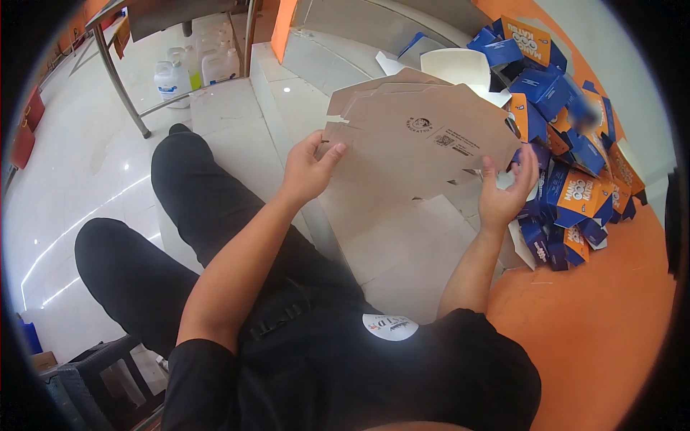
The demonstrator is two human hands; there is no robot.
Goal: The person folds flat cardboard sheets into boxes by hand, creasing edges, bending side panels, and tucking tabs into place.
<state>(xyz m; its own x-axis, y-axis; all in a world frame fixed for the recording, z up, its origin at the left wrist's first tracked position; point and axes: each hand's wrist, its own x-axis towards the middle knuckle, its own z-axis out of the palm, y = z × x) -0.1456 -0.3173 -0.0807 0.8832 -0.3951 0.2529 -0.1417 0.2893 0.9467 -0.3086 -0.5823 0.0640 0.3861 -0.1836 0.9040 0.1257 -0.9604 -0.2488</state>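
Several flat brown cardboard sheets (402, 140), stacked and printed with a small round logo and a square code, are held up between my two hands. My left hand (313, 165) grips their left edge, thumb on the near face and fingers behind. At the right edge, my right hand (509, 188) supports the sheets with its thumb in front and its fingers against the side. Behind the sheets, an open white box (456, 66) is partly hidden.
Folded blue and orange boxes (582, 188) lie heaped at the right against an orange wall (596, 323). White jugs (172, 80) stand under a metal-legged table (118, 79) at the upper left. A dark crate (86, 388) is at the lower left.
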